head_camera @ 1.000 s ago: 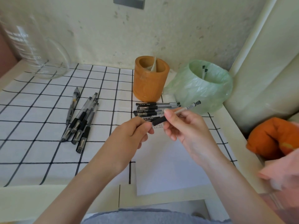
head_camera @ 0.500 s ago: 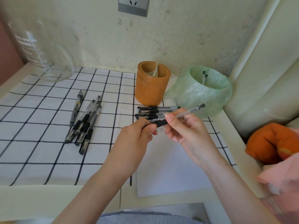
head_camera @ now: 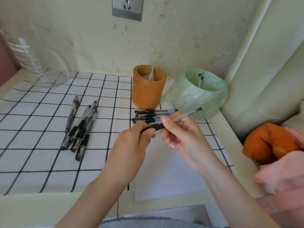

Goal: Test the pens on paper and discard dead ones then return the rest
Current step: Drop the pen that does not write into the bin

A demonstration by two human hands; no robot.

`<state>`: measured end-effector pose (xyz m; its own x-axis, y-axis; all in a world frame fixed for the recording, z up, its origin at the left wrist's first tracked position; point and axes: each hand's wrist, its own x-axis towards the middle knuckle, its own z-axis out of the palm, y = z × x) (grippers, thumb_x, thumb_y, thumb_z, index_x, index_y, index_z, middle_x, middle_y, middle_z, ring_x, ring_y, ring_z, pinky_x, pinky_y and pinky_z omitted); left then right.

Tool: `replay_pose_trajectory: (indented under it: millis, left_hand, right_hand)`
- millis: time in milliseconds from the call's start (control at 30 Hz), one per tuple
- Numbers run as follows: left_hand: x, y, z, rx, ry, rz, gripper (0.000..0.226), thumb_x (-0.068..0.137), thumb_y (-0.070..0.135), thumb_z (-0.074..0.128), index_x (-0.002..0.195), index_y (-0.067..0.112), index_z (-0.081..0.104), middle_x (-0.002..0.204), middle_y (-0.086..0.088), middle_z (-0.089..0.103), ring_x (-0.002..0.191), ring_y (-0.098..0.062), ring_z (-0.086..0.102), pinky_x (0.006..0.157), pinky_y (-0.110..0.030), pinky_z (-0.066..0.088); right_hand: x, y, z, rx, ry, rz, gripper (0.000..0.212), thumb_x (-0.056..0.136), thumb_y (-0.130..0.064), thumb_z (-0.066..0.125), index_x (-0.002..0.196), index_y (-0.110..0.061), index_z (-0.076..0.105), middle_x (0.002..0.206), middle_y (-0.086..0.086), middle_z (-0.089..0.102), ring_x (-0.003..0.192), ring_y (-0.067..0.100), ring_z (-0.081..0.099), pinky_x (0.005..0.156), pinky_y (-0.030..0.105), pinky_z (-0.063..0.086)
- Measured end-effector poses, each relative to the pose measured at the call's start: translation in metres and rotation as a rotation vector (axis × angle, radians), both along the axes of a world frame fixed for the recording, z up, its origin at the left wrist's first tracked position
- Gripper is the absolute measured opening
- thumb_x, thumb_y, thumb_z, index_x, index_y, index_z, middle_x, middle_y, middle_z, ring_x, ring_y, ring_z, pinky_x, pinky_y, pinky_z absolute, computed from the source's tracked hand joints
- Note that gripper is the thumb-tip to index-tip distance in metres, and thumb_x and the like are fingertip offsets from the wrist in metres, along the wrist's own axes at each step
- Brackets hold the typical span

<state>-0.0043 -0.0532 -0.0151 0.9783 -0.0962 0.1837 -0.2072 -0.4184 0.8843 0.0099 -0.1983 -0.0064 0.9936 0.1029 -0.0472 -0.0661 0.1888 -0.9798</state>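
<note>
My right hand (head_camera: 182, 137) grips a clear pen (head_camera: 187, 115) by its barrel, its black end pointing up right. My left hand (head_camera: 136, 142) pinches the black cap or tip end (head_camera: 158, 126) of that same pen. Under both hands lies a white paper sheet (head_camera: 166, 175). Several capped black pens (head_camera: 153, 115) lie in a row just beyond my hands. Another group of several pens (head_camera: 80, 129) lies on the checked cloth to the left. An orange pen holder (head_camera: 148, 88) stands behind, and beside it a bin lined with a green bag (head_camera: 199, 94) has two pens in it.
A black-and-white checked cloth (head_camera: 32, 122) covers the table. A large glass beaker (head_camera: 32, 58) stands at the back left by the wall. An orange cushion (head_camera: 269, 143) and pink fabric (head_camera: 286, 171) lie off the table's right edge.
Both hands keep hold of the same pen with little movement. The view has tilted up slightly, showing the wall socket.
</note>
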Motion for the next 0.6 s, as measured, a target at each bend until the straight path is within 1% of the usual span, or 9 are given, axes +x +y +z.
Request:
replay_pose_trajectory:
  millis: [33, 100, 167, 200, 267, 367, 433, 533, 600]
  left_hand:
    - [0.001, 0.002, 0.002, -0.059, 0.053, -0.004, 0.024, 0.095, 0.025, 0.044, 0.077, 0.016, 0.057, 0.054, 0.007, 0.046, 0.048, -0.005, 0.042, 0.044, -0.015, 0.033]
    - [0.003, 0.007, 0.004, -0.187, 0.175, -0.014, 0.034, 0.096, 0.032, 0.039, 0.078, 0.012, 0.060, 0.054, 0.006, 0.045, 0.042, -0.004, 0.036, 0.042, -0.011, 0.029]
    - [0.003, 0.012, 0.006, -0.332, 0.336, -0.054, 0.044, 0.095, 0.040, 0.035, 0.083, 0.009, 0.064, 0.054, 0.002, 0.046, 0.039, -0.004, 0.033, 0.040, -0.012, 0.028]
    - [0.003, 0.015, 0.007, -0.374, 0.406, -0.077, 0.046, 0.094, 0.042, 0.035, 0.085, 0.009, 0.065, 0.054, 0.002, 0.047, 0.038, -0.005, 0.032, 0.039, -0.013, 0.028]
    - [0.002, 0.017, 0.008, -0.389, 0.469, -0.107, 0.047, 0.093, 0.044, 0.036, 0.084, 0.008, 0.064, 0.053, 0.003, 0.048, 0.039, -0.007, 0.031, 0.038, -0.014, 0.027]
    - [0.002, 0.016, 0.005, -0.314, 0.401, -0.101, 0.040, 0.095, 0.036, 0.037, 0.070, 0.011, 0.054, 0.045, 0.009, 0.043, 0.036, -0.003, 0.030, 0.037, -0.010, 0.026]
    - [0.002, 0.013, 0.003, -0.256, 0.328, -0.069, 0.037, 0.096, 0.032, 0.037, 0.067, 0.013, 0.049, 0.043, 0.011, 0.039, 0.037, -0.003, 0.029, 0.039, -0.008, 0.026]
    - [0.001, 0.010, -0.003, -0.164, 0.208, -0.002, 0.037, 0.095, 0.035, 0.037, 0.064, 0.018, 0.048, 0.042, 0.012, 0.041, 0.041, -0.004, 0.034, 0.049, -0.018, 0.030]
    - [0.000, 0.009, -0.005, -0.040, 0.108, 0.031, 0.036, 0.094, 0.037, 0.036, 0.063, 0.022, 0.045, 0.043, 0.013, 0.045, 0.045, -0.006, 0.041, 0.053, -0.023, 0.031]
  right_hand:
    - [0.000, 0.003, -0.001, 0.016, 0.012, -0.020, 0.017, 0.081, -0.022, 0.062, 0.075, -0.011, 0.050, 0.051, 0.003, 0.055, 0.044, 0.013, 0.045, 0.040, 0.018, 0.031]
    - [0.000, 0.008, -0.004, 0.052, 0.038, -0.026, 0.017, 0.083, -0.023, 0.062, 0.074, -0.012, 0.051, 0.051, 0.003, 0.054, 0.043, 0.013, 0.045, 0.039, 0.017, 0.030]
    - [0.000, 0.008, -0.005, 0.078, 0.035, -0.005, 0.017, 0.082, -0.023, 0.062, 0.075, -0.010, 0.054, 0.053, 0.005, 0.056, 0.044, 0.014, 0.046, 0.039, 0.018, 0.032]
    - [-0.001, 0.006, -0.003, 0.088, 0.025, -0.002, 0.016, 0.082, -0.022, 0.061, 0.078, -0.009, 0.054, 0.055, 0.006, 0.057, 0.045, 0.014, 0.048, 0.040, 0.018, 0.034]
    - [-0.002, 0.004, -0.001, 0.084, 0.001, 0.003, 0.015, 0.081, -0.020, 0.060, 0.084, -0.007, 0.055, 0.056, 0.007, 0.059, 0.046, 0.015, 0.050, 0.041, 0.019, 0.036]
    - [-0.002, 0.004, 0.000, 0.019, -0.040, -0.010, 0.016, 0.080, -0.020, 0.062, 0.085, -0.006, 0.057, 0.057, 0.007, 0.061, 0.047, 0.015, 0.052, 0.040, 0.020, 0.037]
    - [-0.001, 0.006, -0.002, -0.027, -0.060, -0.039, 0.019, 0.079, -0.021, 0.063, 0.083, -0.003, 0.058, 0.058, 0.008, 0.063, 0.047, 0.016, 0.055, 0.039, 0.021, 0.037]
    - [-0.002, 0.010, -0.004, 0.005, -0.047, -0.056, 0.022, 0.078, -0.021, 0.065, 0.083, -0.001, 0.059, 0.059, 0.009, 0.064, 0.047, 0.018, 0.056, 0.039, 0.022, 0.039]
    - [-0.003, 0.011, -0.004, 0.062, -0.015, -0.050, 0.020, 0.078, -0.020, 0.065, 0.082, -0.002, 0.058, 0.057, 0.010, 0.063, 0.046, 0.017, 0.055, 0.040, 0.022, 0.040]
